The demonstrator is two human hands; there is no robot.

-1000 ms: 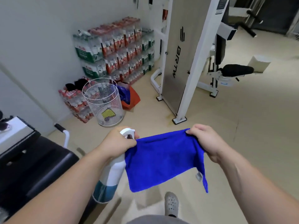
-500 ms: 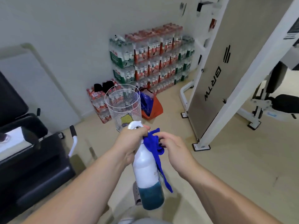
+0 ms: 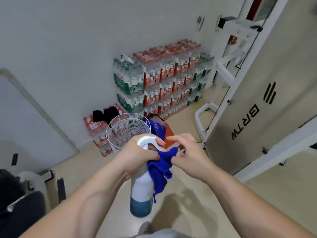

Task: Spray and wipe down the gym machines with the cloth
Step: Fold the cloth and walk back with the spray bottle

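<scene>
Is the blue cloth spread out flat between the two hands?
No, the blue cloth hangs bunched against the spray bottle.

White spray bottle (image 3: 142, 185) with white trigger head, teal-blue liquid showing through the lower part. Deep royal-blue cloth (image 3: 162, 166), plain, no pattern. Far against the pale grey-white wall (image 3: 68, 40): stacked water-bottle packs (image 3: 164, 79), clear plastic with red labels and caps, green labels on the left-hand packs. White wire-mesh basket (image 3: 127, 129), fine grid pattern. Behind it, blue bag (image 3: 157, 127) beside an orange-red one (image 3: 169, 133). Black fabric items (image 3: 106, 114) on the low red-capped pack. Right: gym machine (image 3: 267, 107) with white frame, silver-grey panel, black lettering and stripes. Beige floor (image 3: 257, 194). Near left: black padded seat (image 3: 22, 208).
</scene>
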